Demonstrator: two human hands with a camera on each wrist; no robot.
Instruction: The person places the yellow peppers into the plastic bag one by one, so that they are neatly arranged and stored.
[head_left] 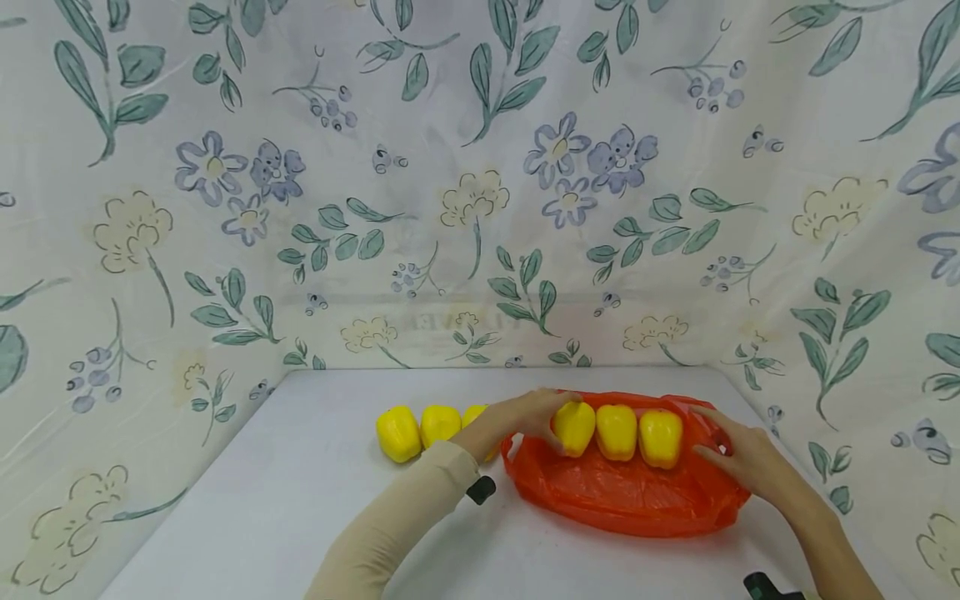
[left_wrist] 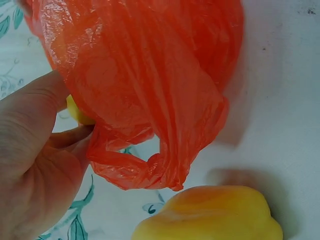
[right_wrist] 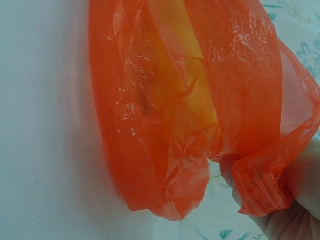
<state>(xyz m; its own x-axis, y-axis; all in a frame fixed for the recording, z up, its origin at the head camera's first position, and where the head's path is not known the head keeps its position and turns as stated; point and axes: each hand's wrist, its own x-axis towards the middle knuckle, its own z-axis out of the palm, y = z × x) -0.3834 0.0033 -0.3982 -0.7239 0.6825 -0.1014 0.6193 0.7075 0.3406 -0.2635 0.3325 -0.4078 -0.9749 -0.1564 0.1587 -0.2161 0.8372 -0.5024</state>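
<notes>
A red plastic bag (head_left: 622, 510) lies spread on the right side of the table, its mouth wide. Three yellow bell peppers (head_left: 617, 433) stand in a row in it. My left hand (head_left: 528, 414) holds the leftmost pepper (head_left: 574, 430) between thumb and fingers; in the left wrist view a sliver of yellow (left_wrist: 79, 111) shows beside the thumb. At the bag's right end, my right hand (head_left: 750, 458) grips a bunched handle of the bag (right_wrist: 262, 187). Yellow shows through the film in the right wrist view.
Left of the bag, more yellow bell peppers (head_left: 399, 434) stand in a row on the white table (head_left: 247, 500), one partly behind my left forearm. Another view of a pepper (left_wrist: 215, 215) appears low in the left wrist view. Floral cloth (head_left: 480, 250) hangs behind and at both sides.
</notes>
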